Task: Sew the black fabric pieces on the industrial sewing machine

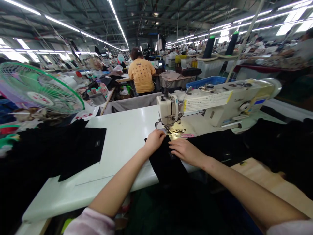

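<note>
A black fabric piece [165, 163] runs from under the head of a white sewing machine [171, 109] down over the table's front edge. My left hand [155, 141] is at its left side close to the needle, with bent fingers closed on the cloth. On the right side of the same piece, my right hand [187, 151] rests with its fingers stretched out flat, near a small dark label [172, 156]. Just behind the right fingers, a pink-handled tool [187, 135] lies by the lit presser foot. The fabric's far edge is partly hidden by my hands.
Black garments [80, 147] cover the left of the white table [122, 130], and more black cloth [220, 143] lies at right. A green fan [41, 91] stands at left. Beyond are a blue basket [207, 81], thread cones [209, 49] and a seated person [142, 73].
</note>
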Demonstrator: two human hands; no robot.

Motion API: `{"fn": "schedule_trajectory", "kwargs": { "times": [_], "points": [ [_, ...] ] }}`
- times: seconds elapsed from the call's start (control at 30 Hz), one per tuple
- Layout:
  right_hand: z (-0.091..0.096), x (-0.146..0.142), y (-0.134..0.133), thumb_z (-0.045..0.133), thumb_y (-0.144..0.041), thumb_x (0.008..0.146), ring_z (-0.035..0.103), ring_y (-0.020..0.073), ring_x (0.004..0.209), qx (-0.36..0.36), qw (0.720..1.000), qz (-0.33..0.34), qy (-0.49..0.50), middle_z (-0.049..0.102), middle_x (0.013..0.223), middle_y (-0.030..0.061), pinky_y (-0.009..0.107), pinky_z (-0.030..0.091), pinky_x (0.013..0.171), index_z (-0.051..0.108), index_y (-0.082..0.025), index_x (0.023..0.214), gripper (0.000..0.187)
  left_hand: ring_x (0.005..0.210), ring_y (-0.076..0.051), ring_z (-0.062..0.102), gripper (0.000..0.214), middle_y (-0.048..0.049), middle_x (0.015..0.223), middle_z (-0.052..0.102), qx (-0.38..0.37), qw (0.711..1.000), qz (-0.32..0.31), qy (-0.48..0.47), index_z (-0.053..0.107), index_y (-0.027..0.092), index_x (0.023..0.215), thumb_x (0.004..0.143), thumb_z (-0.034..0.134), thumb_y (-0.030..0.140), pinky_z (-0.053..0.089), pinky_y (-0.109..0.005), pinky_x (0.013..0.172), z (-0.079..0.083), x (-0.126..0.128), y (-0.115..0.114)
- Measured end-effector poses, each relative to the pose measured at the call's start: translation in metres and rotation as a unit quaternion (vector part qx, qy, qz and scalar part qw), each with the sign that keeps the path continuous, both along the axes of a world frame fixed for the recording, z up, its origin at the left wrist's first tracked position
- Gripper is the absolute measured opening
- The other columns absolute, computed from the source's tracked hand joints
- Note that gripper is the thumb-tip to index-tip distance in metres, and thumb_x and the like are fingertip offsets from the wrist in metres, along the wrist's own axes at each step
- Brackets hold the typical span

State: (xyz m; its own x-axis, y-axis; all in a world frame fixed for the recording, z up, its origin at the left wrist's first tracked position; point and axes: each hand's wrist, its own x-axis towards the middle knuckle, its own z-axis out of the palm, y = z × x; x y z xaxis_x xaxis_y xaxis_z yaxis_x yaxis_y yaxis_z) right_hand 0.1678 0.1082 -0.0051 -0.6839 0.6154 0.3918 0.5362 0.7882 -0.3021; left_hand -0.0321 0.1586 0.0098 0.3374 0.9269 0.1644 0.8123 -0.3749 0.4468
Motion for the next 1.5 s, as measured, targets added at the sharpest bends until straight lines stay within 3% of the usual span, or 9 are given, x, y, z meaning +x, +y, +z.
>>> {"fn": "schedule_trajectory", "kwargs": {
  "times": [0.13,0.33,0.57,1.5],
  "points": [
    [-0.008,0.003,0.004,0.059,-0.02,0.095,0.062,0.0263,0.115,0.027,1.0,0.0,0.0,0.069,0.123,0.0125,0.048,0.047,0.103,0.071,-0.015,0.112,0.022,0.086,-0.02,0.061,0.013,-0.0081,0.092,0.066,0.014,1.0,-0.002,0.01,0.067,0.018,0.085,0.088,0.054,0.019,0.047,-0.031,0.083,-0.003,0.0,0.004],
    [-0.016,0.006,0.01,0.06,-0.021,0.094,0.059,0.0277,0.117,0.068,0.998,-0.014,0.014,0.068,0.123,0.0111,0.049,0.048,0.101,0.071,-0.016,0.112,0.021,0.074,-0.018,0.062,0.013,-0.0057,0.079,0.068,-0.014,0.998,0.054,0.016,0.064,0.017,0.073,0.084,0.057,0.019,0.047,-0.028,0.072,-0.007,0.006,0.021],
    [-0.017,0.007,0.018,0.058,-0.021,0.096,0.059,0.0278,0.117,0.056,0.998,-0.027,0.009,0.068,0.124,0.0101,0.049,0.048,0.101,0.069,-0.016,0.117,0.024,0.071,-0.018,0.063,0.014,-0.0058,0.079,0.07,-0.033,0.994,0.099,0.016,0.066,0.017,0.074,0.083,0.056,0.022,0.045,-0.028,0.067,-0.003,0.012,0.026],
    [-0.019,0.005,0.02,0.055,-0.02,0.097,0.057,0.0273,0.119,0.057,0.997,-0.042,-0.011,0.066,0.129,0.0095,0.05,0.045,0.101,0.067,-0.017,0.121,0.027,0.075,-0.019,0.064,0.017,-0.0062,0.084,0.072,-0.012,0.993,0.114,0.016,0.07,0.018,0.077,0.085,0.055,0.023,0.045,-0.027,0.068,-0.008,0.015,0.028]
  ]
}}
